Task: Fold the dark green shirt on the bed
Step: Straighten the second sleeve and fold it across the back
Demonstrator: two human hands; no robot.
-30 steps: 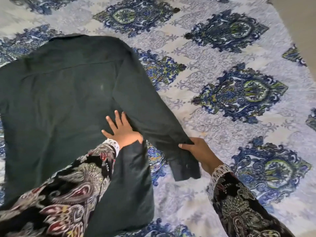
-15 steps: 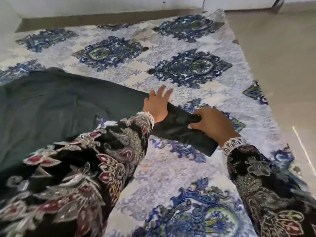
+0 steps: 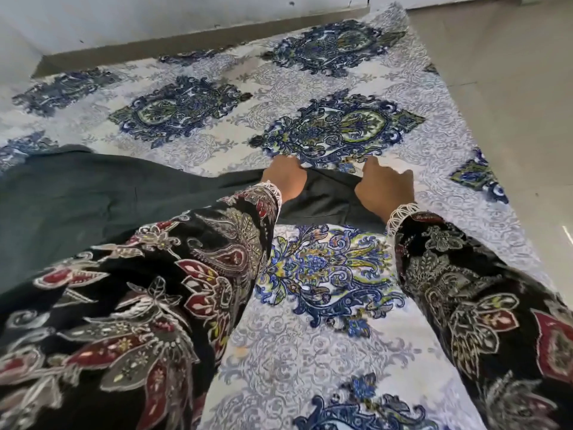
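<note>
Open bedspread (image 3: 310, 352) stretches toward the bed's far edge; the green shirt (image 3: 77, 206) covers its left side.

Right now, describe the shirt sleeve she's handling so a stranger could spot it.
On the patterned bedspread, the dark green shirt lies at left. Its sleeve stretches right between the left hand and right hand, the only plain, dark fabric there.
</note>
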